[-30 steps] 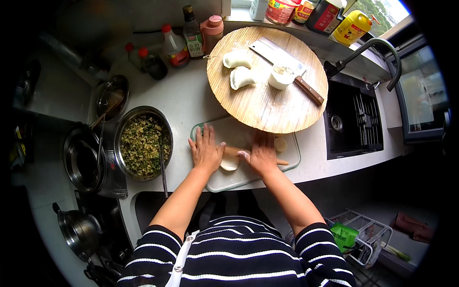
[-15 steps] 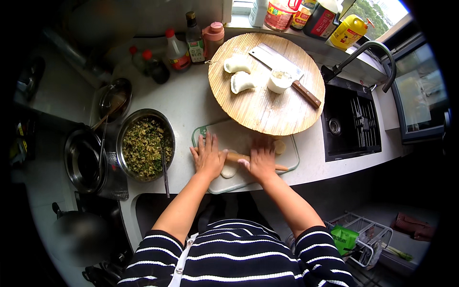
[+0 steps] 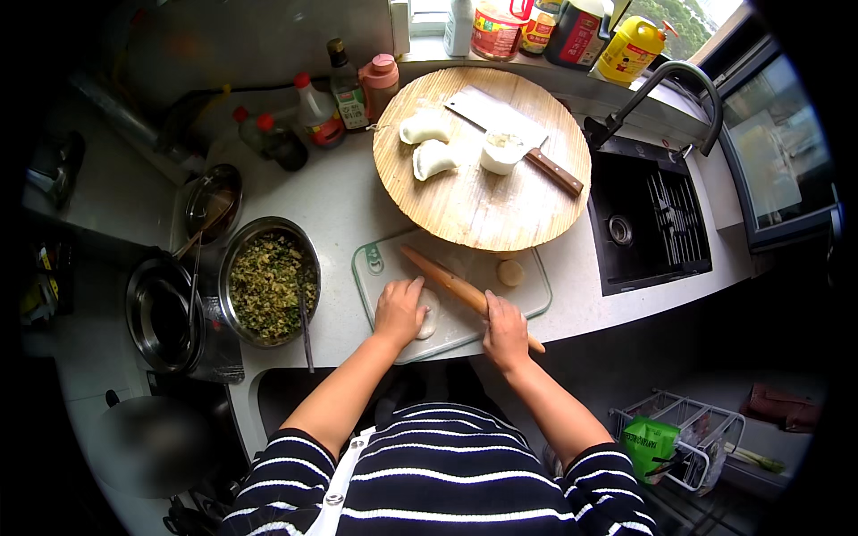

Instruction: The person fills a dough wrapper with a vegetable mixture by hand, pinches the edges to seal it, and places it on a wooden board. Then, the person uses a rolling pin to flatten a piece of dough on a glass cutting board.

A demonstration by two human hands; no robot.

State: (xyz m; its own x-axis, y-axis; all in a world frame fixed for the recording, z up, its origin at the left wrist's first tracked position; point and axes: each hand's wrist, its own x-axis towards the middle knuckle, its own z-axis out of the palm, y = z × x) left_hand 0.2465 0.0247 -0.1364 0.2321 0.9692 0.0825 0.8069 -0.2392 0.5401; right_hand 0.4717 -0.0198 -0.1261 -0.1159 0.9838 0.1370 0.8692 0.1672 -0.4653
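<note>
Rolling pin [image 3: 451,286], wooden, tapered, slanting over the white board [image 3: 380,284]; judged stiff, best gripped near an end, where the right hand [image 3: 507,329] closes round it. Dough round [image 3: 431,316], pale, on the board, left of its middle; probably soft, stretchy, best held by its edge, which the left hand [image 3: 399,310] touches part-curled, any pinch indiscernible.
</note>
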